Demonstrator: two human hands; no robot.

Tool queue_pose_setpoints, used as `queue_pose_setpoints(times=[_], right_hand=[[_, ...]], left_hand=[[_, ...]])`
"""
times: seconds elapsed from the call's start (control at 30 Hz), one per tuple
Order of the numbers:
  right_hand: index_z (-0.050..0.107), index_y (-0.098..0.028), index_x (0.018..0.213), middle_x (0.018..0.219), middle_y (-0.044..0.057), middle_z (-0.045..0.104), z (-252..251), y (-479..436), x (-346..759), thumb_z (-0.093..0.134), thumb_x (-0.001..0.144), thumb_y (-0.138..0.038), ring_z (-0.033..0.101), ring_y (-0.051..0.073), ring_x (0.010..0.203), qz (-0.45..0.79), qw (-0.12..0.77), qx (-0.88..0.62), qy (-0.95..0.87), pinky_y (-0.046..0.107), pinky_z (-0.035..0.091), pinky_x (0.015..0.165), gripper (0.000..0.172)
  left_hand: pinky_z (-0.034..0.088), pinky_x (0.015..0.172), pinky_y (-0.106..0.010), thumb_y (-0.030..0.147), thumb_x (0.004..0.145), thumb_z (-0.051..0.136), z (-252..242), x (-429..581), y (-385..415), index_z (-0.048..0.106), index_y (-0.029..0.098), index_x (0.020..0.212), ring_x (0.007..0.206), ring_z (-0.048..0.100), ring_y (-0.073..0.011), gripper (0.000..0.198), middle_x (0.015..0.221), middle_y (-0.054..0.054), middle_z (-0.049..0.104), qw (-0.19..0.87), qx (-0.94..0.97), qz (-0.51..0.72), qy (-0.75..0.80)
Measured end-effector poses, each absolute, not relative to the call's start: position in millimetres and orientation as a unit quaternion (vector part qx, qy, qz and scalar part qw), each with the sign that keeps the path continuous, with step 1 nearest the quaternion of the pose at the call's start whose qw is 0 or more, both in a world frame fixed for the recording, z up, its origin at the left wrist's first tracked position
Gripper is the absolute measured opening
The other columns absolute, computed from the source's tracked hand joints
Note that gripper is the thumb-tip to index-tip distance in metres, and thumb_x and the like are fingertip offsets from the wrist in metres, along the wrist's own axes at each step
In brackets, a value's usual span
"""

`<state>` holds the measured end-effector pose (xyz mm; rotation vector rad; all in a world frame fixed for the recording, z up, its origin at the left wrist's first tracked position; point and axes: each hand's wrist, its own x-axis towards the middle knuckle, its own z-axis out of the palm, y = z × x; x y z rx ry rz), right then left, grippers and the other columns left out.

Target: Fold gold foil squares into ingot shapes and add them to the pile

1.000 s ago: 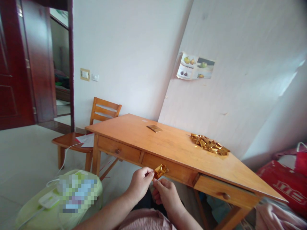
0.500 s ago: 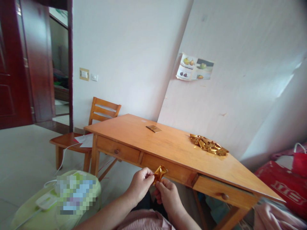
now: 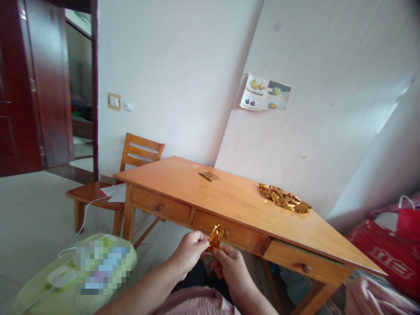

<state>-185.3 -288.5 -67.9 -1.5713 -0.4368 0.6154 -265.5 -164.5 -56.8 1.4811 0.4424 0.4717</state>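
Between my two hands, above my lap and in front of the table's edge, is a small piece of shiny gold foil. My left hand pinches its left side between thumb and fingers. The lower right part of the foil is gripped by my right hand, its thumb on top and the other fingers curled below. The upper end of the foil sticks up free, creased. Farther off, a heap of folded gold foil pieces lies on the right part of the wooden table.
A small flat brown packet lies toward the table's back. The right drawer juts slightly out. To the left stand a wooden chair with papers and a pale green stool with a power strip. Red bags sit at the right.
The foil has turned slightly in my fingers and now shows a flatter, more upright face. Both hands keep their hold in nearly the same place. The view has shifted a little.
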Motion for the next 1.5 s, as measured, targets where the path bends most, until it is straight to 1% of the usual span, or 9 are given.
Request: queue_pose_setpoints(times=[0.5,0.73,0.8,0.87,0.97,1.07,1.17,1.33,1.5], right_hand=[[0.052,-0.021,0.062,0.047,-0.003,0.055,-75.8,-290.7,-180.3,0.062,0.068,-0.039,0.038,0.008,0.037,0.276,0.642,-0.689,-0.190,0.020,0.023,0.038,0.022],[0.050,-0.021,0.064,0.053,-0.002,0.055,-59.1,-290.1,-168.3,0.060,0.078,-0.043,0.041,0.010,0.045,0.236,0.645,-0.681,-0.254,0.024,0.029,0.045,0.028],[0.050,-0.022,0.065,0.055,-0.003,0.052,-51.1,-289.4,-159.8,0.061,0.081,-0.046,0.042,0.011,0.050,0.189,0.645,-0.682,-0.289,0.025,0.032,0.050,0.031],[0.051,-0.022,0.066,0.059,-0.002,0.051,-41.4,-289.4,-149.2,0.060,0.085,-0.045,0.044,0.013,0.056,0.083,0.613,-0.707,-0.343,0.026,0.033,0.056,0.031],[0.057,-0.023,0.069,0.069,0.002,0.058,-25.2,-290.1,-131.1,0.055,0.091,-0.035,0.052,0.018,0.068,-0.099,0.517,-0.747,-0.406,0.029,0.035,0.067,0.025],[0.063,-0.025,0.075,0.076,0.005,0.064,-12.3,-288.5,-110.8,0.055,0.090,-0.029,0.057,0.022,0.078,-0.159,0.470,-0.757,-0.426,0.030,0.035,0.075,0.018],[0.063,-0.026,0.071,0.073,0.003,0.062,-6.4,-281.5,-87.5,0.060,0.085,-0.032,0.055,0.021,0.075,-0.122,0.502,-0.761,-0.393,0.029,0.034,0.073,0.016],[0.054,-0.024,0.064,0.057,-0.003,0.052,-7.1,-265.1,-41.2,0.061,0.080,-0.044,0.043,0.014,0.054,-0.013,0.597,-0.753,-0.275,0.027,0.028,0.054,0.027],[0.053,-0.022,0.068,0.054,-0.003,0.053,-6.8,-261.5,7.0,0.058,0.077,-0.048,0.044,0.012,0.048,0.052,0.652,-0.727,-0.209,0.024,0.031,0.046,0.028]], left_hand=[[0.040,0.063,-0.027,0.041,0.078,0.060,-62.5,-267.0,-167.0,0.058,0.017,0.081,0.068,0.057,-0.0161,0.024,0.073,-0.002,0.065,0.687,0.678,0.163,0.204],[0.044,0.067,-0.026,0.048,0.081,0.062,-49.5,-253.4,-150.4,0.061,0.018,0.080,0.073,0.059,-0.0178,0.029,0.073,-0.002,0.064,0.655,0.675,0.286,0.185],[0.046,0.069,-0.028,0.052,0.082,0.061,-40.7,-244.1,-142.9,0.062,0.019,0.080,0.074,0.060,-0.0191,0.033,0.073,-0.002,0.064,0.637,0.679,0.324,0.170],[0.048,0.072,-0.029,0.055,0.082,0.060,-30.4,-233.3,-136.2,0.064,0.019,0.082,0.077,0.062,-0.0206,0.036,0.077,-0.004,0.067,0.626,0.675,0.358,0.158],[0.050,0.075,-0.029,0.055,0.083,0.060,-15.8,-214.8,-128.1,0.064,0.019,0.086,0.082,0.064,-0.0220,0.036,0.083,-0.006,0.070,0.619,0.661,0.398,0.146],[0.051,0.076,-0.030,0.054,0.085,0.058,-6.2,-194.6,-121.1,0.064,0.019,0.086,0.083,0.065,-0.0219,0.035,0.080,-0.005,0.068,0.612,0.658,0.416,0.141],[0.051,0.078,-0.031,0.054,0.084,0.059,-2.4,-172.7,-112.7,0.064,0.019,0.085,0.084,0.066,-0.0224,0.035,0.079,-0.005,0.069,0.611,0.653,0.422,0.146],[0.052,0.076,-0.031,0.054,0.079,0.060,1.3,-133.5,-91.2,0.063,0.019,0.085,0.086,0.067,-0.0229,0.036,0.083,-0.007,0.071,0.623,0.634,0.429,0.159],[0.050,0.068,-0.029,0.054,0.079,0.057,11.8,-93.5,-64.7,0.062,0.017,0.087,0.077,0.066,-0.0207,0.038,0.084,-0.009,0.072,0.608,0.643,0.430,0.178]])
